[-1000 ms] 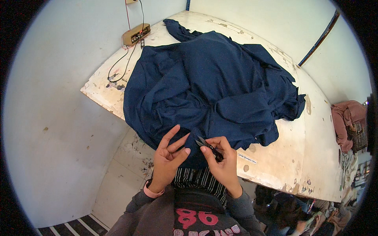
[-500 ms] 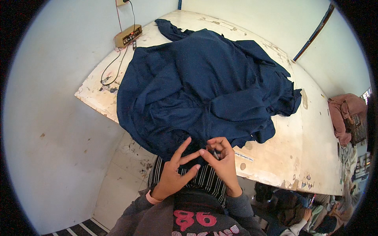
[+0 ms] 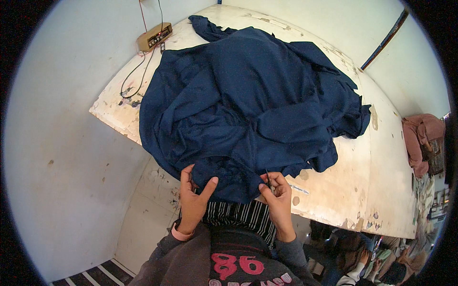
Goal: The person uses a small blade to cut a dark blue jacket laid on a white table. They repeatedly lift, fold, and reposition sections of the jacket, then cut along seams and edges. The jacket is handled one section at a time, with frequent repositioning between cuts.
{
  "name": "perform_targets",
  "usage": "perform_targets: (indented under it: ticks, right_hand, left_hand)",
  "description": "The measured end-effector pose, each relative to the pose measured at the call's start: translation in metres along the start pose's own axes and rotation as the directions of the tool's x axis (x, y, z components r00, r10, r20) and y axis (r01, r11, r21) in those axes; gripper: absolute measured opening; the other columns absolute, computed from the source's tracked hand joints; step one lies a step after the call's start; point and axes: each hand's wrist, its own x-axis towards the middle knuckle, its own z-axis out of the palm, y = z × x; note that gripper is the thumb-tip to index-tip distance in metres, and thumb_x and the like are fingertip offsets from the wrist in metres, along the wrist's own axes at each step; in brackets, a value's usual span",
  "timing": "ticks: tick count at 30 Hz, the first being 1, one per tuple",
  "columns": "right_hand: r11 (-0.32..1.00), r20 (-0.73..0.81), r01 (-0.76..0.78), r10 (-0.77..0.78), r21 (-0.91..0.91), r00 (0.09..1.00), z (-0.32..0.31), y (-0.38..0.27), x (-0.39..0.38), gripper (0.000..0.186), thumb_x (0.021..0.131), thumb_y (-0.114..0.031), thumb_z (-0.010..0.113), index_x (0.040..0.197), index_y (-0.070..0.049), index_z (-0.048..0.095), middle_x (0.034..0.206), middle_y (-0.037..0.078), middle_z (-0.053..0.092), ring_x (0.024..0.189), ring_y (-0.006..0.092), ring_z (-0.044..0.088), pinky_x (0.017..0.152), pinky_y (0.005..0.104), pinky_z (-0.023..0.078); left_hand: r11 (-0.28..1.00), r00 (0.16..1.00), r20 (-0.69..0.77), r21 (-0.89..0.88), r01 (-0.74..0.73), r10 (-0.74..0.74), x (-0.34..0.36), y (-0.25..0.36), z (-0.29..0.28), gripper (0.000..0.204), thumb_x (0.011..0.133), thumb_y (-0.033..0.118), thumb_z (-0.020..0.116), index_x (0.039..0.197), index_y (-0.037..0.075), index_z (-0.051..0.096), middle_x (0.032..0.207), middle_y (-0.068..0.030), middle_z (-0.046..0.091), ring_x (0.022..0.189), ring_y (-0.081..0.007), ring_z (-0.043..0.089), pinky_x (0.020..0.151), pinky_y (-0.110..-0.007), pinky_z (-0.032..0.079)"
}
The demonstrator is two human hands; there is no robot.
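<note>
A large navy blue cloth piece [image 3: 257, 81], which looks like a garment, lies bunched on the table with its near edge hanging toward my lap. At that edge is my left hand [image 3: 193, 205], its thumb and index finger spread apart against the fabric. My right hand [image 3: 279, 205] pinches the cloth's near right edge between thumb and fingertips. The same hand keeps a small dark pointed tool [image 3: 268, 178] in its fingers, probably thread snips; most of it is hidden.
The worn pale table [image 3: 334, 195] curves around the cloth. At its back left stands a small tan electric box [image 3: 155, 36] with a black cord [image 3: 138, 88]. White walls close in left and behind. Another person in a dusty-pink garment [image 3: 420, 138] is at the right; others sit lower right.
My hands have moved apart, the left one leftward, and the cloth's near edge now spans between them. Before, my fingertips met over my lap with the small tool in the right hand.
</note>
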Motion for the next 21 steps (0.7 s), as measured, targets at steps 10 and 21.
perform_targets:
  ticks: [10,21]
  right_hand:
    - [0.599,0.005,0.349,-0.499,-0.721,0.867,0.004,-0.029,-0.009,0.032,0.083,-0.007,0.077,0.112,-0.002,0.064,0.095,0.012,0.069,0.077,0.0221,0.068,0.07,0.0311,0.053]
    - [0.699,-0.018,0.365,-0.476,-0.615,0.88,0.023,-0.05,-0.019,0.031,0.076,-0.007,0.083,0.102,-0.001,0.067,0.099,0.014,0.071,0.081,0.0287,0.069,0.069,0.0333,0.051]
  left_hand:
    - [0.636,0.736,0.187,0.396,-0.662,0.65,-0.002,0.002,0.0,0.025,0.07,-0.005,0.079,0.088,0.01,0.074,0.093,-0.0045,0.066,0.079,-0.02,0.06,0.066,-0.031,0.044]
    - [0.483,0.623,0.395,0.402,-0.778,0.676,-0.006,0.012,0.002,0.034,0.064,-0.005,0.072,0.094,0.01,0.072,0.098,-0.0063,0.067,0.091,-0.0259,0.063,0.082,-0.04,0.05]
